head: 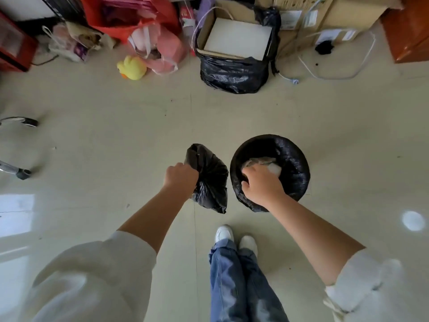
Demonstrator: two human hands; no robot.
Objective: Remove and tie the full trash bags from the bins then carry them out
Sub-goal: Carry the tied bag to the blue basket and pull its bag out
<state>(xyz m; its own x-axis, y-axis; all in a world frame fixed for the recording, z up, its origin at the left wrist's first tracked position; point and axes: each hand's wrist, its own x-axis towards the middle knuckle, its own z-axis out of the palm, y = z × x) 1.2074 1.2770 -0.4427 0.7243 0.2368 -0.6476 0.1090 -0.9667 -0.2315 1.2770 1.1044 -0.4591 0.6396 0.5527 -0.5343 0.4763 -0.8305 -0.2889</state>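
My left hand (pixel 180 178) is closed on the gathered neck of a small black trash bag (pixel 211 180), which hangs above the floor left of the bin. The round bin (pixel 294 163) stands on the floor to its right, lined with a black bag folded over the rim. Crumpled clear and white waste (pixel 267 165) lies inside. My right hand (pixel 260 184) reaches into the bin at its near side, fingers curled on the liner's near edge next to the waste.
Another black bag holding a cardboard box (pixel 234 56) stands farther ahead. A yellow duck toy (pixel 132 68), pink and red bags (pixel 160 49), cardboard boxes (pixel 325 17) and white cables (pixel 336 73) line the far side. Chair legs (pixel 18 145) are at left. My white shoes (pixel 234 238) are below.
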